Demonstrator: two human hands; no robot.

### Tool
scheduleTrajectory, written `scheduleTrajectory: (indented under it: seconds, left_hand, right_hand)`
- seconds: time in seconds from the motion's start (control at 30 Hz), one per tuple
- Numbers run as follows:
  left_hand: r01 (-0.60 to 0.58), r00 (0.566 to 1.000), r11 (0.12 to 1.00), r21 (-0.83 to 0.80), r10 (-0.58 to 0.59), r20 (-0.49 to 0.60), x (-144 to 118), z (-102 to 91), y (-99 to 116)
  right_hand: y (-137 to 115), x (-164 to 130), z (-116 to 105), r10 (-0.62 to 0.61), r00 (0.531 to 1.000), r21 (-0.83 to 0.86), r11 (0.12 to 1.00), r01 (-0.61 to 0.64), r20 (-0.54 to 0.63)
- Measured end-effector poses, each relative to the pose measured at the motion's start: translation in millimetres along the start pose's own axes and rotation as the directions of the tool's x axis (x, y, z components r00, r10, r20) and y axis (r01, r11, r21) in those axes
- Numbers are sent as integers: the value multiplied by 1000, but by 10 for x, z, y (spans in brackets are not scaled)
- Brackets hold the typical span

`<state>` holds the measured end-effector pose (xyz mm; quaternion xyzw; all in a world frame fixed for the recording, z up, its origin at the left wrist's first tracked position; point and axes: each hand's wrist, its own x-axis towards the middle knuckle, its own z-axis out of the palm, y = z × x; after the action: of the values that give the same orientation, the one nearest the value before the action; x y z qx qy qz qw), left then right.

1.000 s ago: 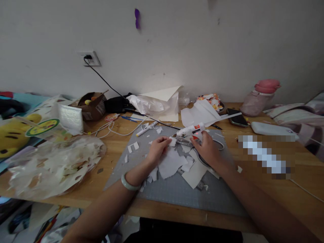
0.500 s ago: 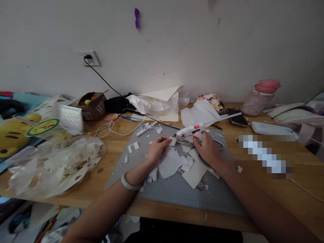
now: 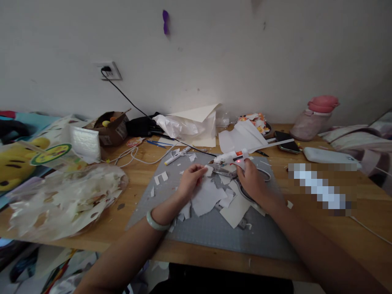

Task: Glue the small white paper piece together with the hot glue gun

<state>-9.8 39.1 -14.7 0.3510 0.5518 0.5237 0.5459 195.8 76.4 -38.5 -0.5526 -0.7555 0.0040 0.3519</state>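
My right hand [image 3: 252, 181] is closed around the handle of a white glue gun [image 3: 229, 157], which has an orange label and a small red light. Its nozzle points left, and a pale glue stick [image 3: 280, 143] juts out behind it. My left hand [image 3: 193, 179], with a bracelet at the wrist, pinches a small white paper piece [image 3: 209, 170] just below and left of the nozzle. Under the gun lies a grey metal tool [image 3: 226, 171], partly hidden by my right hand. Torn white paper scraps [image 3: 206, 199] are spread beneath both hands.
A grey cutting mat [image 3: 214, 237] covers the table's middle. A white and yellow utility knife [image 3: 177, 155] lies toward its back. Plastic wrapping [image 3: 70, 200] is at left, a pink bottle [image 3: 315, 118] and phones [image 3: 330, 156] at right. A black cord [image 3: 128, 98] runs to the socket.
The glue gun has shifted slightly, its back end a little lower, and its red light shows more clearly. The paper piece in my left hand is turned a little. My hands stay nearly in place.
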Motion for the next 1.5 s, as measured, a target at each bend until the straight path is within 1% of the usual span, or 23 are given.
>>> scheduleTrajectory:
  seconds: [0.13,0.43,0.67,0.87,1.03,1.27,1.4,1.5]
  left_hand:
    - [-6,1000,1000,15,6,1,-6,1,5]
    - [-7,1000,1000,16,7,-5,-4,7,2]
    - [-7,1000,1000,23,7,1,5,-1,-8]
    - [-5,1000,1000,8,5,-3,-15,3,10]
    - [-2,1000,1000,-6,2,-11,-19,2,14]
    - [-16,1000,1000,-16,16,-23,-8,-3,6]
    - [-18,1000,1000,-23,17,-16,-7,-11,0]
    - [-44,999,999,3,44,-24,-24,-16,20]
  right_hand:
    - [5,1,-8,19,1000,15,1000,-19,8]
    - [28,0,10,-20,1000,34,999,19,17]
    - [-4,9,-17,16,998,-9,1000,-15,59]
    - [9,6,3,-12,1000,-21,1000,12,15]
    - [3,10,-7,2,1000,-21,1000,-1,23]
    - [4,9,16,-11,1000,-23,1000,10,-13]
    - [-7,5,21,18,1000,-22,1000,-18,11]
    - [-19,3,-1,59,998,7,998,-59,-5]
